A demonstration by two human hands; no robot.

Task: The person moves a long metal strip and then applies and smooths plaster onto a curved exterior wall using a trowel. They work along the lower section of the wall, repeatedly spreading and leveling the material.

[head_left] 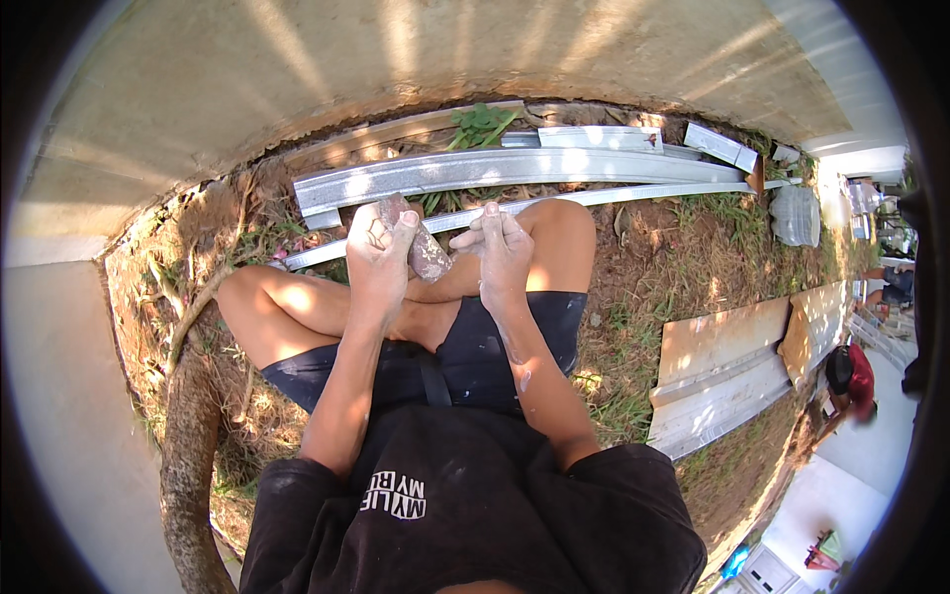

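Note:
My left hand point(376, 259) is closed round a flat, brownish-grey strip-like piece point(429, 256) with pale crusted residue on it. Its lower end sticks out past my thumb toward the right, and its exact kind is unclear. Beside it, apart from the piece, my right hand point(505, 259) is raised with thumb and fingertips pinched together. Whatever those fingertips hold, if anything, is too small to make out. White dust or dried paste coats both hands. They hover above my crossed legs point(562, 243).
Long metal channels point(475, 174) lie in front of me along a stained wall point(426, 59). A tree trunk point(190, 445) stands at my left. Corrugated sheets point(717, 396) rest on grass to the right, near a clear plastic container point(795, 217). Another person point(857, 381) bends down farther right.

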